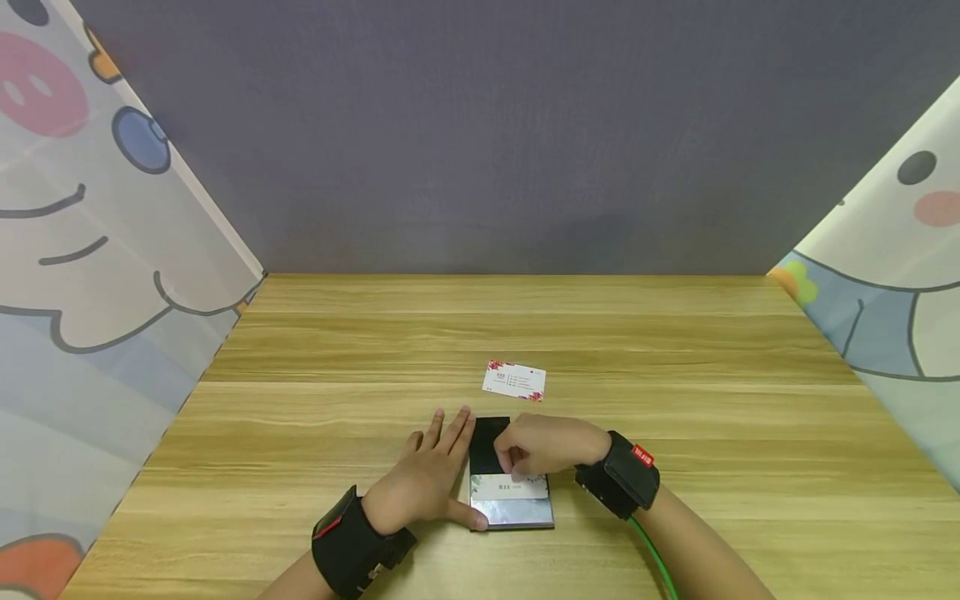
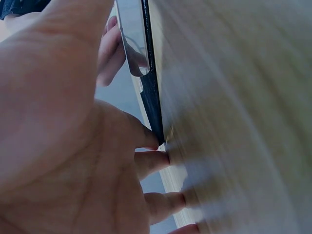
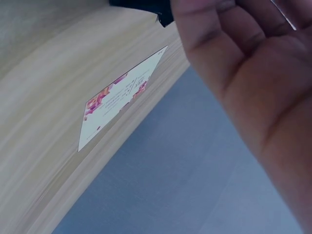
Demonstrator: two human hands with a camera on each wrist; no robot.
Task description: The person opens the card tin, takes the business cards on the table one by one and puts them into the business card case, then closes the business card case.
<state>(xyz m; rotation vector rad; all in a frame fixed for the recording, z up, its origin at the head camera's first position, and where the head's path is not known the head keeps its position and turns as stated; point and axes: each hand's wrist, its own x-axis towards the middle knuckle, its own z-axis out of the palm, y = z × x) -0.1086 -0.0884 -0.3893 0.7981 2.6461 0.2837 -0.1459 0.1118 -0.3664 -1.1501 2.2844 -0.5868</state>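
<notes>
A flat black card case (image 1: 489, 442) with a shiny metal lower part (image 1: 512, 513) lies on the wooden table. Across its middle is a white business card (image 1: 495, 486) with a leaf pattern. My right hand (image 1: 546, 443) has curled fingers and pinches this card by its upper edge; the fingertips are partly hidden. My left hand (image 1: 431, 477) lies along the case's left side with its fingers straight, the thumb touching the lower left corner. In the left wrist view, fingertips touch the table by the black case's (image 2: 152, 105) end.
Beyond the case lies a second white business card (image 1: 514, 381) with red flowers at its corners, also seen in the right wrist view. A grey panel (image 1: 510, 150) stands along the table's back edge, and printed cartoon sheets (image 1: 112, 217) flank both sides.
</notes>
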